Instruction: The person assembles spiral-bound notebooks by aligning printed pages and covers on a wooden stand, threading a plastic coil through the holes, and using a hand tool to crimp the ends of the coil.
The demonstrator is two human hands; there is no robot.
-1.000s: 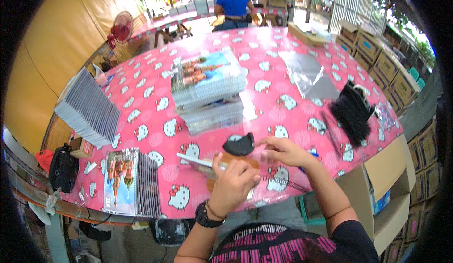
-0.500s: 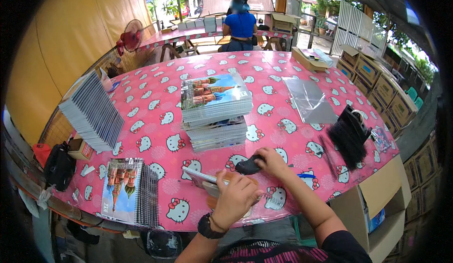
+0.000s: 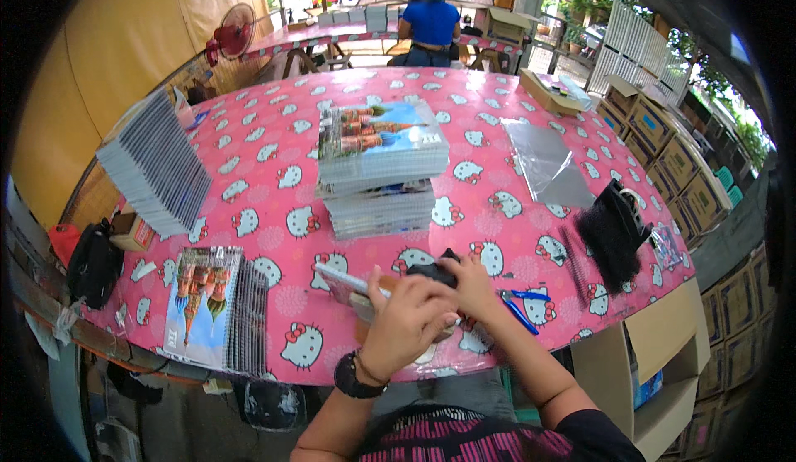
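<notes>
Near the table's front edge, my left hand (image 3: 406,317), with a dark watch at the wrist, closes over a thin notebook (image 3: 342,281) that stands tilted on a small wooden block (image 3: 365,306). The fingers partly hide the notebook's edge. Close beside it, my right hand (image 3: 474,289) grips a dark rounded object (image 3: 433,273) whose kind I cannot make out. Blue-handled pliers (image 3: 524,306) lie just right of my right hand. A black spiral binding coil (image 3: 584,267) rests farther right.
Spiral notebooks stand in stacks at the centre (image 3: 381,172), far left (image 3: 157,163) and front left (image 3: 220,308). Clear plastic sheets (image 3: 547,163), a bundle of black coils (image 3: 613,234) and an open carton (image 3: 651,354) are on the right. Another person (image 3: 429,26) is at the far table.
My right hand has moved left with the dark object, right up to my left hand. More of the blue pliers shows. The whole view has shifted slightly.
</notes>
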